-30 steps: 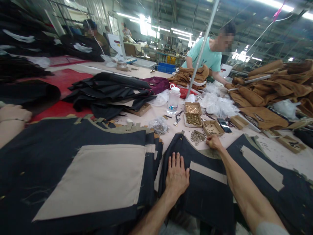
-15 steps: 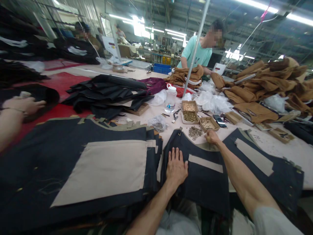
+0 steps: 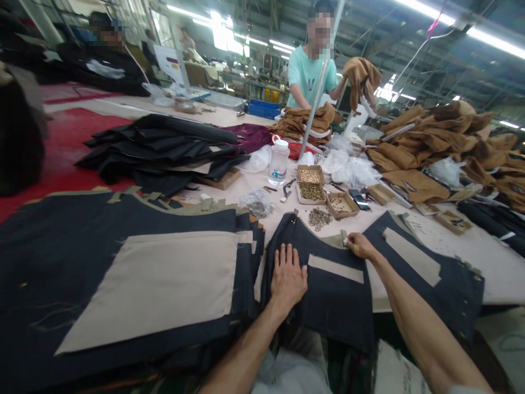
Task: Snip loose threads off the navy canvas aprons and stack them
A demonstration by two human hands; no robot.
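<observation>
My left hand (image 3: 289,276) lies flat, fingers stretched out, on a dark fabric garment piece (image 3: 332,303) with a beige strip (image 3: 335,268) sewn across it. My right hand (image 3: 360,245) is closed in a pinch at the upper right edge of that piece, beside a small olive fabric tab (image 3: 343,235). Something small and pale shows at its fingertips, too small to name. Just beyond the curved edge is a pile of small metal rings (image 3: 319,219). Left of my left hand lies a stack of dark pieces with a large beige panel (image 3: 159,282).
Open boxes of metal fittings (image 3: 310,191) and a small parts box (image 3: 342,204) stand ahead, near a water bottle (image 3: 278,161). Another dark piece (image 3: 426,268) lies right. A metal pole (image 3: 322,82) rises behind. Across the table a person (image 3: 311,76) handles brown garments (image 3: 443,142).
My right hand has come down to the garment edge, where the tab now shows. My left hand stays flat. The person opposite has lifted a brown garment; a co-worker's hand at left is gone.
</observation>
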